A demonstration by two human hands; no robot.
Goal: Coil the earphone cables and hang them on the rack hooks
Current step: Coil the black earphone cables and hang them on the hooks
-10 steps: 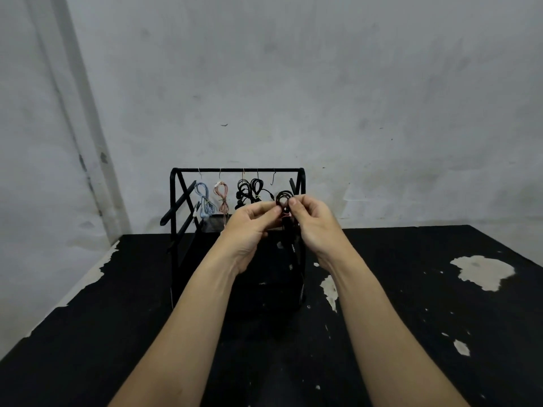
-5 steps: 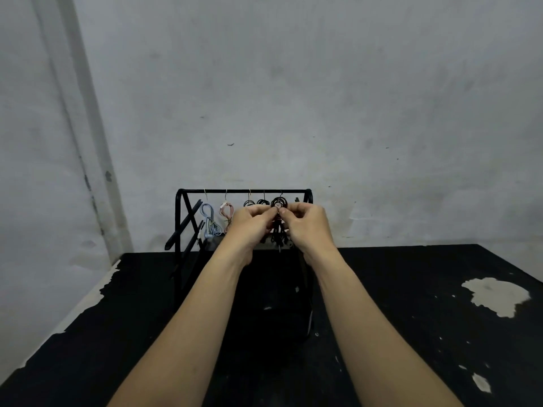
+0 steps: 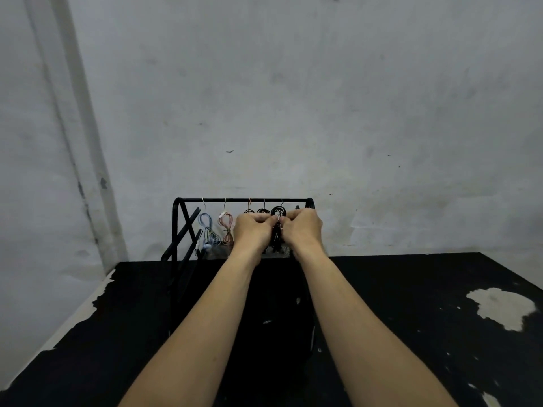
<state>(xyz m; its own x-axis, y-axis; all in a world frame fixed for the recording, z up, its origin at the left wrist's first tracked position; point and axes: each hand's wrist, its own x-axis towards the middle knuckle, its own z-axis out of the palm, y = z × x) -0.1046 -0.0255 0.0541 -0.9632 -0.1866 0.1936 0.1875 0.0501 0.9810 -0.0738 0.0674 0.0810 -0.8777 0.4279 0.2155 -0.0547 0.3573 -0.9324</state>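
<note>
A black tabletop (image 3: 411, 289) was seen, its coating chipped in places. A large pale patch of bare surface (image 3: 502, 308) was shown near the right edge, with smaller flecks scattered toward the near right corner. The left edge was worn pale and ragged. Beyond the far edge, a stained grey wall (image 3: 293, 98) was seen, with a lighter vertical band (image 3: 67, 127) beyond the far left corner.

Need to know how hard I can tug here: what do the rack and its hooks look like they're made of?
The rack looks like thin metal rod with a matte black coating: slim, rigid bars and bent corners. The hooks look like bare fine wire, pale and slightly shiny, so probably easy to bend. Both are guesses from appearance.
</note>
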